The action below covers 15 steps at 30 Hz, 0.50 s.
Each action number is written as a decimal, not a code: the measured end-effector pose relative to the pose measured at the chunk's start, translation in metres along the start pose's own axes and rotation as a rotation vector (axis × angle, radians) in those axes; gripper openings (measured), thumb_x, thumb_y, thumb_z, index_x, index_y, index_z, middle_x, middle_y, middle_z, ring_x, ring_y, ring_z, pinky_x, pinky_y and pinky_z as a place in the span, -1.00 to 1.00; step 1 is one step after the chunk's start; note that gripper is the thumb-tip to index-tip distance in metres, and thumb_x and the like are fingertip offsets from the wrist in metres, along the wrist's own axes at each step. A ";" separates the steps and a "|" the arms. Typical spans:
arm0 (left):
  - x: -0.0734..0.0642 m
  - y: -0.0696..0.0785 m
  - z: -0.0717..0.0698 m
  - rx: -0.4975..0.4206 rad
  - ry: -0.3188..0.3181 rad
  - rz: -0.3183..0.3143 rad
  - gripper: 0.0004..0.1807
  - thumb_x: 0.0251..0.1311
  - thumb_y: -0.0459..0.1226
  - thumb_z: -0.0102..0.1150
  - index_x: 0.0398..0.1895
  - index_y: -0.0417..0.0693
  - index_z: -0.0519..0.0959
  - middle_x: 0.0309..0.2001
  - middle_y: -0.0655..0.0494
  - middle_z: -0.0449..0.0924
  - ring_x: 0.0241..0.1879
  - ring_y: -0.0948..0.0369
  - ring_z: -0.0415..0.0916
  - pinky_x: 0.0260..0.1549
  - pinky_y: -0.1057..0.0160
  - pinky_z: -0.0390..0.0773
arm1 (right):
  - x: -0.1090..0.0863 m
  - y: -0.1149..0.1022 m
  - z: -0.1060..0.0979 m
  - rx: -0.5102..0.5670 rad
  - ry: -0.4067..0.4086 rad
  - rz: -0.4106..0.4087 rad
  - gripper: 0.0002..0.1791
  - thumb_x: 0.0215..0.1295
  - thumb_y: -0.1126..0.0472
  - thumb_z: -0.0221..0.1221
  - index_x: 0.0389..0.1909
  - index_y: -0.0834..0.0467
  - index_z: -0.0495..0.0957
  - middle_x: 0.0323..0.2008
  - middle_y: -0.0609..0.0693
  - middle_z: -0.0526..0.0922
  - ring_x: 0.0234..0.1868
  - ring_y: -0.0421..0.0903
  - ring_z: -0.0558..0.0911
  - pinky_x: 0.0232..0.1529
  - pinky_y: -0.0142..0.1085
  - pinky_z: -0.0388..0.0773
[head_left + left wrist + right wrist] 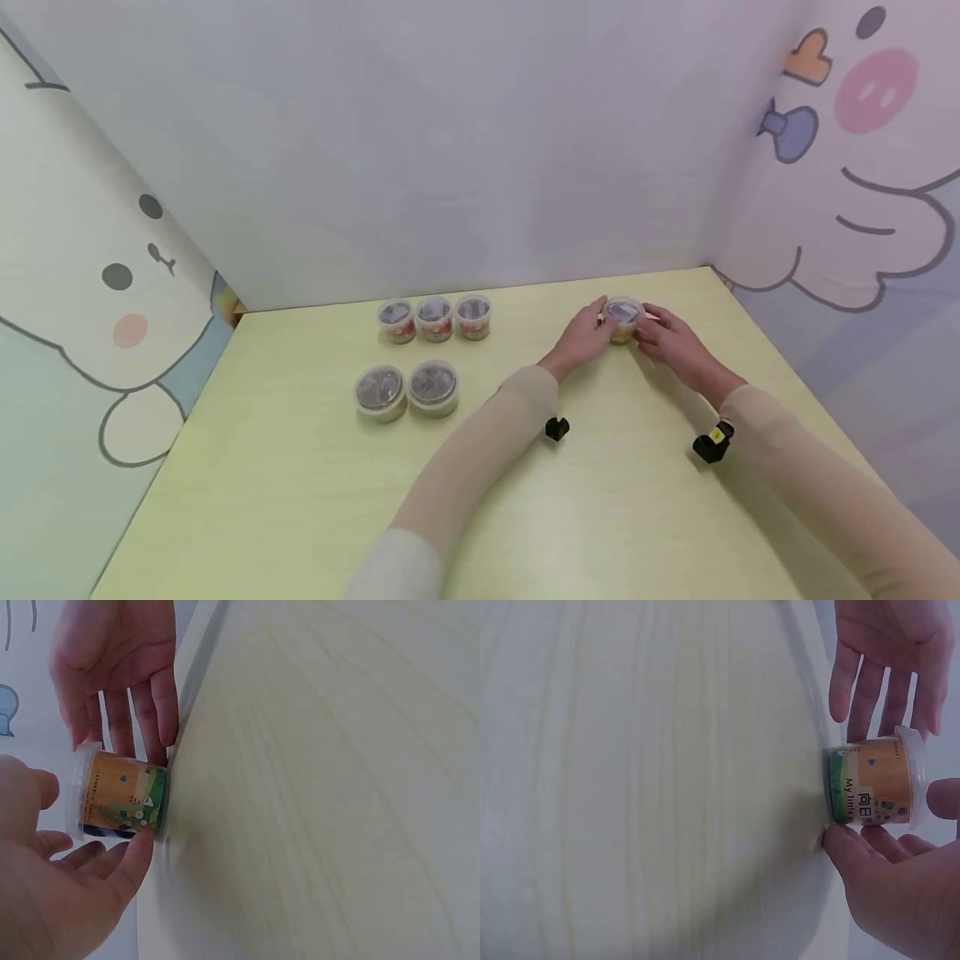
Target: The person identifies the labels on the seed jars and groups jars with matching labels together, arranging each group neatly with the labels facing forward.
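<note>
A small lidded plastic cup (623,312) stands at the far right of the table between both hands. Its orange and green label, printed "My little", shows in the right wrist view on the cup (874,784). On its left side is my left hand (585,336), fingers fairly straight and touching the wall. From the other side my right hand (677,346) touches the cup with loosely extended fingers. In the left wrist view the left hand's thumb stands off the cup (124,796), and the right hand's fingers reach its far side.
Three red-labelled lidded cups (435,319) stand in a row toward the back of the pale yellow table (300,500). Two wider lidded tubs, the left tub (381,393) and the right tub (433,388), sit in front of them. Cartoon-printed curtains (480,150) enclose the back and sides.
</note>
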<state>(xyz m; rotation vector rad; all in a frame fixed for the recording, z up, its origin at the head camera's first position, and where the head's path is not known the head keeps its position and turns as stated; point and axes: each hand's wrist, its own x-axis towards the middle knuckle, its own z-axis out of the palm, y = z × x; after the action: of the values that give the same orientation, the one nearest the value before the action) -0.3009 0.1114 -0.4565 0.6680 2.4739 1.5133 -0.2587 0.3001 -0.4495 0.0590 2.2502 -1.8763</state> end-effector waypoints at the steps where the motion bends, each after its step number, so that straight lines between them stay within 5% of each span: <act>1: 0.001 0.000 0.001 0.012 0.008 0.007 -0.39 0.58 -0.10 -0.11 0.56 -0.17 0.17 0.45 -0.07 0.33 0.31 0.12 0.43 0.25 0.30 0.40 | 0.000 0.000 0.000 0.013 -0.001 0.008 -0.18 0.64 -0.11 -0.15 0.62 0.23 -0.27 0.55 0.37 -0.07 0.52 0.26 0.11 0.42 -0.01 0.17; 15: 0.003 -0.002 0.006 0.038 0.042 -0.012 -0.44 0.57 -0.11 -0.05 0.52 -0.13 0.25 0.36 -0.03 0.44 0.22 0.17 0.51 0.16 0.34 0.47 | 0.001 0.001 -0.001 0.081 -0.028 0.080 -0.14 0.64 -0.13 -0.16 0.61 0.27 -0.32 0.59 0.30 -0.18 0.56 0.20 0.01 0.46 -0.08 0.07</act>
<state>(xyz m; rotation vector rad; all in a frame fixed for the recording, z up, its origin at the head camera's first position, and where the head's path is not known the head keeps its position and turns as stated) -0.3020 0.1165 -0.4610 0.6331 2.5386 1.4953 -0.2595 0.3015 -0.4504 0.1325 2.1202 -1.9136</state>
